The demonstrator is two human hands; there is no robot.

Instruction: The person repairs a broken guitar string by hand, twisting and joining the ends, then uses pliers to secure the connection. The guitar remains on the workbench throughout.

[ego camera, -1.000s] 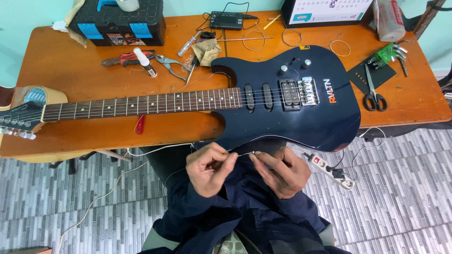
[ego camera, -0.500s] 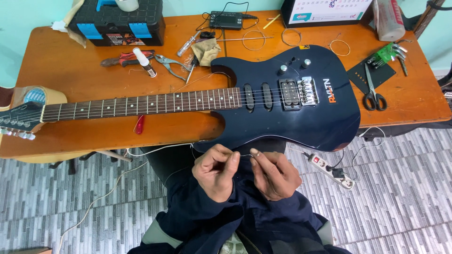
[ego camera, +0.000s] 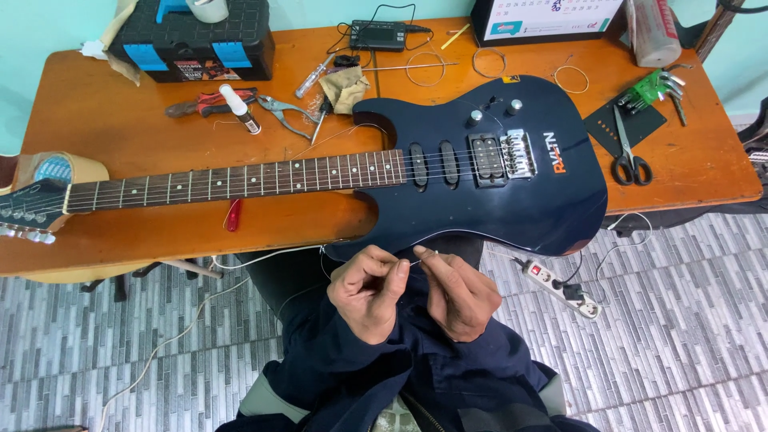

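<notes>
Just in front of the near edge of the table [ego camera: 160, 256], below the dark blue guitar [ego camera: 496, 200], I keep my left hand [ego camera: 370, 292] and right hand [ego camera: 456, 290] fingers pinched shut on the thin guitar string [ego camera: 424, 257], taut between them, unkinked.

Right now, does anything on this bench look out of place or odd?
Mostly tidy clutter. The dark blue electric guitar overhangs the wooden table at both ends. A white power strip lies loose on the tiled floor. The left hand and right hand pinch a thin wire.
</notes>
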